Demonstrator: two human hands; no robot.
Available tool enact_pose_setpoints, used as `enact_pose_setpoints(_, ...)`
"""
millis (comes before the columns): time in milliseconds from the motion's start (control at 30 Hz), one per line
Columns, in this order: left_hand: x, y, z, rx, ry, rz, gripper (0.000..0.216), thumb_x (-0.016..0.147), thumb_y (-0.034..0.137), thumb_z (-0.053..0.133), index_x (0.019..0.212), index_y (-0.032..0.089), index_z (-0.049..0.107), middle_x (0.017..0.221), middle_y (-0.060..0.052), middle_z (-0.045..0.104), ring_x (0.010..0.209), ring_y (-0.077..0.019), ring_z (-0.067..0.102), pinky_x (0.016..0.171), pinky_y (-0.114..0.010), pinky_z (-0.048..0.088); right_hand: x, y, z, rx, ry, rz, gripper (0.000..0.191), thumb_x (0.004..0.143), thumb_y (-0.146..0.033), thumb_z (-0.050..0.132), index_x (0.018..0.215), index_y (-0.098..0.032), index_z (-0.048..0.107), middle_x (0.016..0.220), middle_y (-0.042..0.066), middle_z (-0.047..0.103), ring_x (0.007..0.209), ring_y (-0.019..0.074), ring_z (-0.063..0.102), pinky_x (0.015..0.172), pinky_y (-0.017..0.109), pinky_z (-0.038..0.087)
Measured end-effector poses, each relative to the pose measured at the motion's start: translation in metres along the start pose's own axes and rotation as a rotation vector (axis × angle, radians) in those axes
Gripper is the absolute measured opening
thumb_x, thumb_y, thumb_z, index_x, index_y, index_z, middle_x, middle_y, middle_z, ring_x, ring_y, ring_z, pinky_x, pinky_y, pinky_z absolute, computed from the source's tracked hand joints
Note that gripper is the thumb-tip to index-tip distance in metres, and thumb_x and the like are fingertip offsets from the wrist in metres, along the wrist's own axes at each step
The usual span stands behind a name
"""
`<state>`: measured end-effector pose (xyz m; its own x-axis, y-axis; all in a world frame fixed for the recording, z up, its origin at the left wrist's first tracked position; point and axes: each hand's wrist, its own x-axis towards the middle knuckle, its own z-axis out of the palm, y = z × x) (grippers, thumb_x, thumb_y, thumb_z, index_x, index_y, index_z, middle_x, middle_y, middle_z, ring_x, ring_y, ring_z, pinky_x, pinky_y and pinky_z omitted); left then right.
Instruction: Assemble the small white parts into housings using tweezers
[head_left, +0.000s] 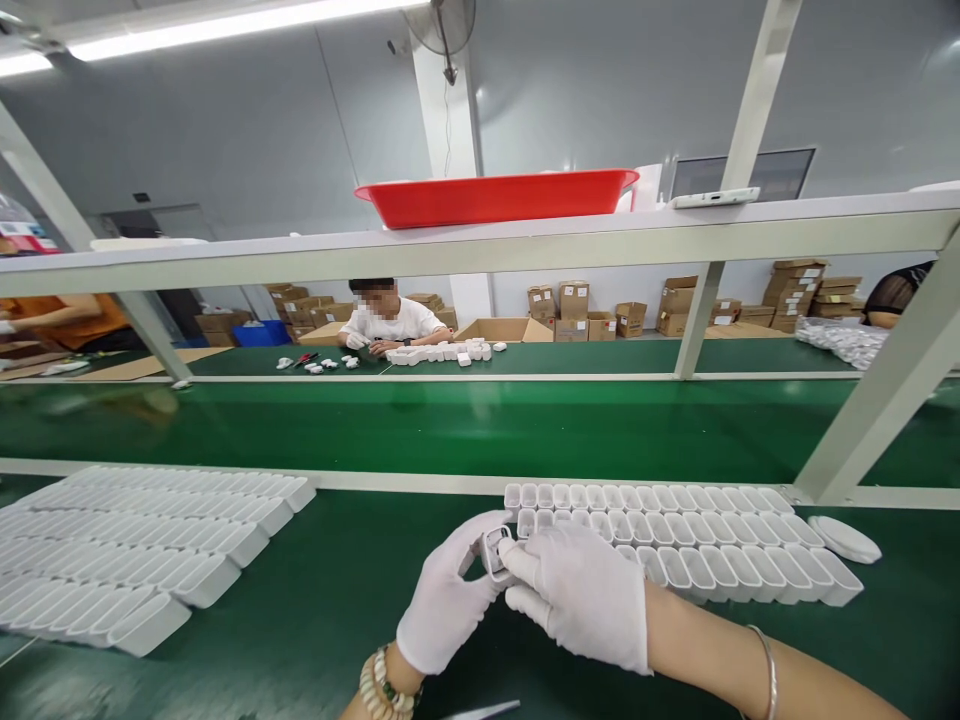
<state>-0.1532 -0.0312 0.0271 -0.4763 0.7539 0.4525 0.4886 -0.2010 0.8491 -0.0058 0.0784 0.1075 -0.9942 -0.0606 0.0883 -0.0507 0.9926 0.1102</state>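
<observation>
My left hand (pixel 457 590), in a white glove, grips a small white plastic case (pixel 495 553) between thumb and fingers. The open side of the case faces me, with something greyish inside that is too small to name. My gloved right hand (pixel 577 590) is closed, its thumb and fingertips pressed at the case's right side and opening. Just beyond my hands stand rows of open white plastic cases (pixel 705 570), partly hidden by the right hand. More white cases (pixel 150 560) lie in close rows at the left, their smooth sides showing.
A white oval piece (pixel 846 538) lies right of the rows. A pointed metal tool (pixel 486 711) shows at the bottom edge. Past the green belt (pixel 450 430), a person (pixel 394 320) works with white parts. Above runs a shelf (pixel 300 255) bearing a red tray (pixel 502 200).
</observation>
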Motion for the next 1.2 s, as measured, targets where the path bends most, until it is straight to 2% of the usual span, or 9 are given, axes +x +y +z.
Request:
enact_pose_setpoints(133, 0.001, 0.01, 0.002, -0.093, 0.008, -0.028, 0.04, 0.073, 0.02, 0.074, 0.112, 0.024, 0.067, 0.114, -0.003, 0.073, 0.104, -0.018, 0.069, 0.095, -0.027, 0.055, -0.001, -0.003, 0.008, -0.055, 0.14, -0.072, 0.026, 0.097, -0.029, 0.043, 0.119, -0.014, 0.047, 0.092, 0.007, 0.065, 0.065, 0.0197, 0.056, 0.053, 0.034, 0.024)
enact_pose_setpoints(233, 0.001, 0.012, 0.003, -0.107, 0.035, -0.018, 0.04, 0.071, 0.016, 0.074, 0.109, 0.024, 0.068, 0.112, -0.002, 0.074, 0.102, -0.0179, 0.07, 0.094, -0.027, 0.056, -0.002, -0.004, 0.013, -0.121, 0.226, -0.09, 0.027, 0.096, -0.029, 0.045, 0.118, -0.014, 0.045, 0.089, 0.006, 0.065, 0.063, 0.0201, 0.056, 0.053, 0.035, 0.023)
enact_pose_setpoints(467, 0.001, 0.002, 0.003, -0.123, 0.052, -0.091, 0.045, 0.067, 0.011, 0.072, 0.111, 0.022, 0.067, 0.113, -0.004, 0.073, 0.101, -0.0198, 0.07, 0.094, -0.031, 0.056, -0.002, -0.004, 0.011, -0.079, 0.236, -0.035, 0.022, 0.097, -0.028, 0.042, 0.115, -0.016, 0.047, 0.079, 0.002, 0.063, 0.059, 0.0199, 0.055, 0.054, 0.034, 0.021)
enact_pose_setpoints(567, 0.001, 0.0, 0.002, -0.09, 0.04, -0.071, 0.046, 0.066, 0.01, 0.071, 0.11, 0.022, 0.068, 0.115, -0.004, 0.072, 0.103, -0.0198, 0.069, 0.095, -0.031, 0.055, -0.002, -0.003, 0.008, -0.053, 0.242, -0.004, 0.016, 0.096, -0.027, 0.042, 0.108, -0.019, 0.048, 0.076, 0.001, 0.061, 0.059, 0.0191, 0.053, 0.054, 0.034, 0.02)
enact_pose_setpoints(800, 0.0, -0.004, 0.002, -0.045, 0.052, -0.095, 0.048, 0.067, 0.013, 0.072, 0.113, 0.023, 0.066, 0.116, -0.004, 0.072, 0.106, -0.02, 0.068, 0.095, -0.032, 0.055, 0.0, -0.002, 0.01, -0.021, 0.359, 0.039, 0.015, 0.097, -0.031, 0.042, 0.103, -0.02, 0.052, 0.075, 0.001, 0.058, 0.064, 0.0182, 0.051, 0.056, 0.033, 0.022)
enact_pose_setpoints(900, 0.0, -0.004, 0.002, 0.004, 0.042, -0.082, 0.046, 0.068, 0.015, 0.072, 0.112, 0.023, 0.067, 0.114, -0.004, 0.072, 0.105, -0.0208, 0.068, 0.093, -0.033, 0.056, 0.001, -0.005, 0.013, -0.044, 0.334, 0.055, 0.015, 0.095, -0.031, 0.047, 0.102, -0.02, 0.052, 0.075, 0.002, 0.059, 0.064, 0.0186, 0.052, 0.056, 0.033, 0.021)
enact_pose_setpoints(1000, 0.0, -0.005, 0.001, 0.046, 0.015, -0.032, 0.049, 0.067, 0.008, 0.066, 0.113, 0.024, 0.067, 0.115, -0.003, 0.072, 0.105, -0.0201, 0.068, 0.092, -0.033, 0.056, 0.002, -0.004, 0.012, -0.075, 0.259, 0.027, 0.017, 0.095, -0.032, 0.047, 0.103, -0.018, 0.052, 0.076, 0.003, 0.061, 0.063, 0.0189, 0.054, 0.054, 0.033, 0.021)
enact_pose_setpoints(1100, 0.0, -0.007, 0.001, 0.067, -0.006, 0.023, 0.051, 0.066, 0.005, 0.063, 0.113, 0.024, 0.067, 0.115, -0.003, 0.071, 0.105, -0.0203, 0.068, 0.092, -0.033, 0.056, 0.003, 0.001, 0.008, -0.117, 0.193, -0.065, 0.022, 0.097, -0.034, 0.043, 0.106, -0.015, 0.051, 0.076, 0.004, 0.062, 0.06, 0.019, 0.055, 0.052, 0.034, 0.021)
enact_pose_setpoints(1200, 0.0, -0.006, 0.001, 0.044, -0.033, 0.05, 0.047, 0.066, 0.007, 0.068, 0.111, 0.023, 0.069, 0.113, -0.005, 0.072, 0.103, -0.021, 0.069, 0.092, -0.033, 0.057, 0.003, 0.009, 0.004, -0.166, 0.166, -0.179, 0.026, 0.1, -0.033, 0.038, 0.108, -0.013, 0.052, 0.074, 0.004, 0.063, 0.06, 0.0186, 0.054, 0.052, 0.034, 0.021)
